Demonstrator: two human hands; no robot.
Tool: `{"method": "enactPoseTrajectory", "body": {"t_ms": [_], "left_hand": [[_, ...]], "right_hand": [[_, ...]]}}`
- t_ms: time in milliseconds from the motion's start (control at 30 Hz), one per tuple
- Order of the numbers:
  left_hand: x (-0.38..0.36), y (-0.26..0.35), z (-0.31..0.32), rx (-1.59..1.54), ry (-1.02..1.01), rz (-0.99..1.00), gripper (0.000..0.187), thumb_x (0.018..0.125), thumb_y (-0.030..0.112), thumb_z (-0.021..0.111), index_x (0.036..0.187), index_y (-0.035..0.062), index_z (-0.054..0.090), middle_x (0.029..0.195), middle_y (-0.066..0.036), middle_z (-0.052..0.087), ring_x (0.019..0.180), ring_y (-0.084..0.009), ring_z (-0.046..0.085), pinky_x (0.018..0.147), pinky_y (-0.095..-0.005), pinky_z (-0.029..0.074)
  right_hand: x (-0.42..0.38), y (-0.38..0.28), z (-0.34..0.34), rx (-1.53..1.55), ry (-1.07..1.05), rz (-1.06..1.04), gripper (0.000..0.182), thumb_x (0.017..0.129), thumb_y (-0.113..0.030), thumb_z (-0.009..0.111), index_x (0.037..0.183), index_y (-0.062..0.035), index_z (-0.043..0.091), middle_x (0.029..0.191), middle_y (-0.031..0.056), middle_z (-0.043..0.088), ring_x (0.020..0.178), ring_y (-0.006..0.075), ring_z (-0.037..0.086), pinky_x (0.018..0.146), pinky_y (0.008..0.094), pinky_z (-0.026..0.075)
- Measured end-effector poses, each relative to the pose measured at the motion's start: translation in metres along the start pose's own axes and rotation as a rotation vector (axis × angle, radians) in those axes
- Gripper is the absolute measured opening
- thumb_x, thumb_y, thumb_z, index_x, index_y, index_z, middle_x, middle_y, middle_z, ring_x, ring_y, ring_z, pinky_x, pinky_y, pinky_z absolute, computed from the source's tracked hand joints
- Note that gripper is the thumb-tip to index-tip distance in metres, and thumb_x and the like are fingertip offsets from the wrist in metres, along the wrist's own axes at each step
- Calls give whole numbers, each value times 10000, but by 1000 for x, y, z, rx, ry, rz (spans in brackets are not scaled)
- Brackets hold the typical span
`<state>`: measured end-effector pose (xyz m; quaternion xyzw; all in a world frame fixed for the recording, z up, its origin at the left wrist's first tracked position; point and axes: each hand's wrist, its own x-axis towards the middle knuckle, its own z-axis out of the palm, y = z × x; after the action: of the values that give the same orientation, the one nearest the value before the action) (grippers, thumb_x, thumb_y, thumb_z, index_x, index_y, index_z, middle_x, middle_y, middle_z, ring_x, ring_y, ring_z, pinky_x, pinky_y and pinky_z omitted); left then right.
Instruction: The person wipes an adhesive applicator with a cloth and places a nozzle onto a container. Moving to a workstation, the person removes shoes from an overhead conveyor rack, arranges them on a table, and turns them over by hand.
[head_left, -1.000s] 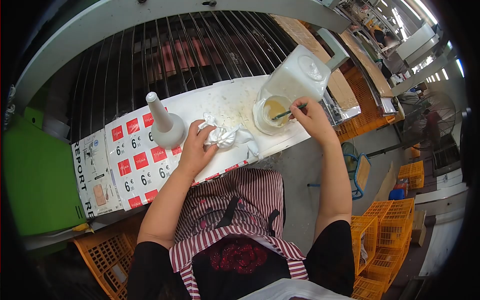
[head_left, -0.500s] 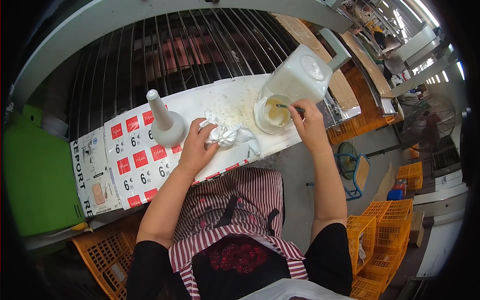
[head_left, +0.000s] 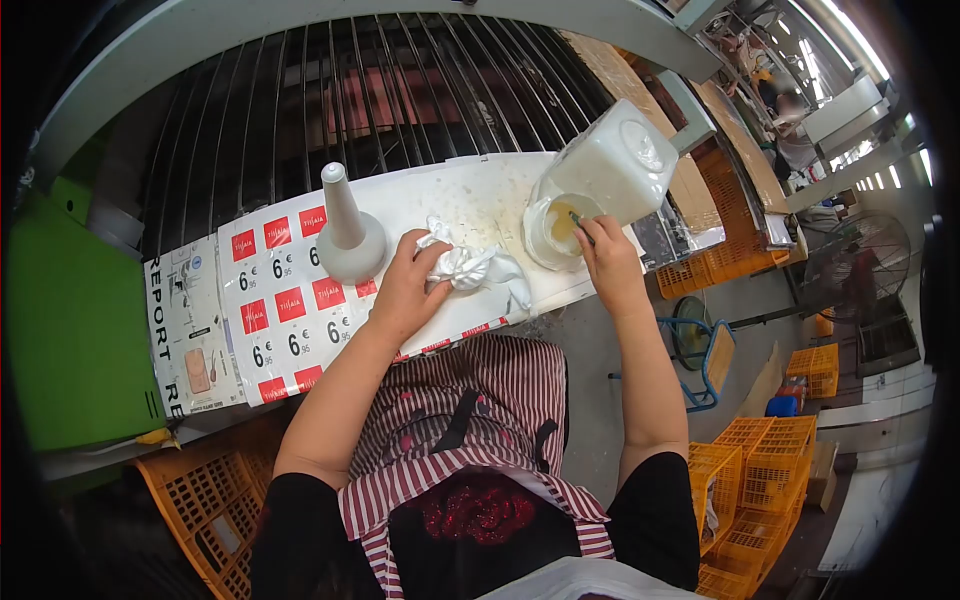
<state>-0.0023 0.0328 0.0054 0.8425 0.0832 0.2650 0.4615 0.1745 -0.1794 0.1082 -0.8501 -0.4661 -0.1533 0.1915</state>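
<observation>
My left hand [head_left: 408,290] is curled around the left side of a crumpled white cloth [head_left: 478,268] lying on the board. In my right hand [head_left: 608,258] is a thin dark stick-like tool [head_left: 577,220], pinched between the fingers. Its lower end is inside a white tub [head_left: 537,236] that holds a yellowish liquid [head_left: 562,226]; I cannot make out the tip. Left of the cloth stands a pale grey long-necked vase [head_left: 352,245], upright and apart from my left hand.
A large translucent white jug [head_left: 618,165] adjoins the tub at the back right. Price-printed sheets [head_left: 290,345] cover the board. Behind are metal bars [head_left: 400,90]. Orange crates [head_left: 775,470] and a blue-framed stool [head_left: 708,365] stand right; a green panel [head_left: 85,330] is left.
My right hand has moved closer to the tub, and the tool is steeper in it. The view has shifted slightly. My left hand stays at the cloth.
</observation>
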Motion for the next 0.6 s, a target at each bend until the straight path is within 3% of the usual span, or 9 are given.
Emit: {"method": "enactPoseTrajectory", "body": {"t_ms": [200, 367, 467, 600], "left_hand": [[-1, 1, -1, -17, -5, -1, 476, 709, 67, 700, 1155, 81, 536, 1252, -175, 411, 947, -328, 560, 773, -360, 495], [-1, 2, -2, -33, -8, -7, 476, 707, 63, 700, 1154, 78, 536, 1247, -175, 413, 937, -323, 559, 767, -359, 494], [-1, 0, 0, -12, 6, 27, 475, 708, 62, 699, 1154, 75, 535, 1245, -175, 413, 926, -321, 561, 765, -361, 494], [-1, 1, -1, -13, -3, 15, 475, 710, 63, 699, 1156, 72, 535, 1251, -176, 412, 929, -321, 561, 769, -361, 494]], "right_hand": [[-2, -4, 6, -94, 18, 52, 166, 879, -109, 589, 996, 7, 605, 929, 171, 584, 807, 356, 598, 705, 377, 492], [-4, 8, 6, 92, 207, 116, 163, 909, -111, 563, 961, 37, 606, 848, 165, 591, 671, 262, 639, 603, 318, 505], [-3, 10, 1, 174, 206, 208, 185, 928, -124, 550, 946, 51, 606, 817, 149, 602, 605, 194, 640, 556, 285, 498], [-2, 5, -6, 292, 194, 270, 206, 935, -142, 549, 951, 56, 605, 809, 137, 612, 596, 167, 639, 553, 267, 494]]}}
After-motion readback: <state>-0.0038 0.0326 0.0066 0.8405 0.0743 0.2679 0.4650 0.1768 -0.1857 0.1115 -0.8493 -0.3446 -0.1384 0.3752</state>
